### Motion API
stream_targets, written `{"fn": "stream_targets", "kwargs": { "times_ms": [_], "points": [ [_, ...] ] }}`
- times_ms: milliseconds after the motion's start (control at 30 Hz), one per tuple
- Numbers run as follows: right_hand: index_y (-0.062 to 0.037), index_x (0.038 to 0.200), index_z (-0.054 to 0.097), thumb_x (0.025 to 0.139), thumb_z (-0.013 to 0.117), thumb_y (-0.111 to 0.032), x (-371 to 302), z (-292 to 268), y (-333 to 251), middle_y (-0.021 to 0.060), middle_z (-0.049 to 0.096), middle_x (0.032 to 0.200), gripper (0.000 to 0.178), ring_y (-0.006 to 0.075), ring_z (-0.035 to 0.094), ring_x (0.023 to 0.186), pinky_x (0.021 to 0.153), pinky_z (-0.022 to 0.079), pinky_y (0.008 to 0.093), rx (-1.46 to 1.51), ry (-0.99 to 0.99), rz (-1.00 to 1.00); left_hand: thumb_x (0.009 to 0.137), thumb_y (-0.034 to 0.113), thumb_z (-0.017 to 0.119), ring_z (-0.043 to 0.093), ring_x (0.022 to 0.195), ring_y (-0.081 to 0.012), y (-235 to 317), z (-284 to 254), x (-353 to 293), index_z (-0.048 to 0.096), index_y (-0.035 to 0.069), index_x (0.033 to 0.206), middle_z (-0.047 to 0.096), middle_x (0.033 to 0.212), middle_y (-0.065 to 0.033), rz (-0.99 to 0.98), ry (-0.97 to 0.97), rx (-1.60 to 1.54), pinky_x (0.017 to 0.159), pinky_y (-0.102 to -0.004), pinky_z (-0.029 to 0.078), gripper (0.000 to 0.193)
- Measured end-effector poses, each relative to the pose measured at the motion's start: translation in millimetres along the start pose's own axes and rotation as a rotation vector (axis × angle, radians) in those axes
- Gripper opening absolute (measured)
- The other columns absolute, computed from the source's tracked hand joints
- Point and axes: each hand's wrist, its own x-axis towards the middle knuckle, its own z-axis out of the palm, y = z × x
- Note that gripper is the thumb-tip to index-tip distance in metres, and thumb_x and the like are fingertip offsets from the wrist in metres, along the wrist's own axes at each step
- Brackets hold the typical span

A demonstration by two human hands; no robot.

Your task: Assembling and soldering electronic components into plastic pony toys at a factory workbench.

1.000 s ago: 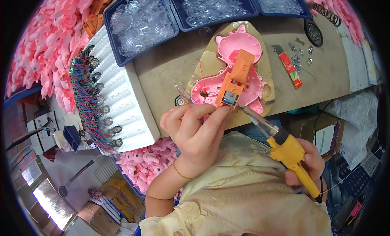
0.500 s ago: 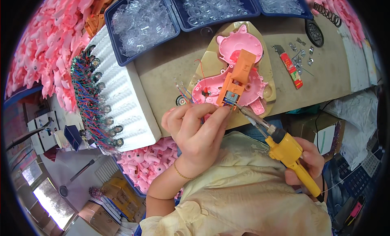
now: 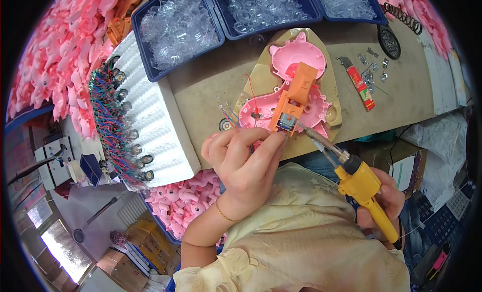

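My right hand (image 3: 384, 199) grips a yellow soldering gun (image 3: 359, 182), its metal tip pointing up-left to just beside a small motor (image 3: 287, 122). The motor sits in the lower end of an orange plastic gearbox (image 3: 302, 83). My left hand (image 3: 243, 159) is closed in a pinch at the motor's lower end; what its fingertips hold is hidden. Under the gearbox lies an open pink toy shell (image 3: 263, 105) in a tan holder (image 3: 329, 81). A red wire (image 3: 252, 88) rises from the shell, and thin wires run beside a small round speaker (image 3: 225, 124) near my left hand.
Blue bins (image 3: 178, 31) of clear plastic parts line the back. At left, a white foam tray (image 3: 160, 121) carries wired speakers, with pink toy parts (image 3: 65, 66) heaped beyond. A red-handled cutter (image 3: 359, 83) and small metal pieces (image 3: 369, 73) lie at right. More pink parts (image 3: 186, 199) fill a bin below.
The soldering gun has drawn back slightly to the right and down, its tip now off the motor's end. My left hand keeps its pinch, almost unmoved.
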Motion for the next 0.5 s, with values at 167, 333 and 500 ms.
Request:
{"fn": "stream_targets", "kwargs": {
  "times_ms": [167,333,500],
  "points": [
    [-0.0099,0.129,0.031,0.082,0.067,-0.017,14.4,0.8,0.5,0.0321,0.043,0.123,0.059,0.0341,0.055,0.105,0.087,0.046,0.0398,-0.062,0.034,-0.161,0.062,0.010,0.072,0.048,0.083,-0.0170,3.0,-6.5,5.0,0.067,0.017,0.087,0.057,0.082,0.0041,0.012,-0.001,0.009,0.079,-0.0343,0.032,0.026],
    [-0.0085,0.127,0.034,0.083,0.061,-0.032,8.3,-1.4,-4.7,0.0178,0.047,0.123,0.057,0.0271,0.047,0.114,0.095,0.040,0.0402,-0.181,0.391,-0.053,0.071,0.008,0.070,0.053,0.080,-0.0239,-25.1,-20.0,24.1,0.066,0.009,0.089,0.061,0.087,-0.0050,-0.178,0.085,-0.181,0.071,-0.0344,0.041,0.018],
    [-0.0021,0.123,0.040,0.082,0.058,-0.025,10.8,-11.2,1.5,0.0126,0.049,0.118,0.050,0.0236,0.049,0.112,0.097,0.039,0.0383,-0.164,0.586,-0.061,0.083,0.016,0.062,0.058,0.066,-0.0248,-51.2,-13.0,73.5,0.064,-0.003,0.089,0.063,0.074,-0.0110,-0.494,-0.382,-0.100,0.064,-0.0299,0.045,0.020]
  ]
}}
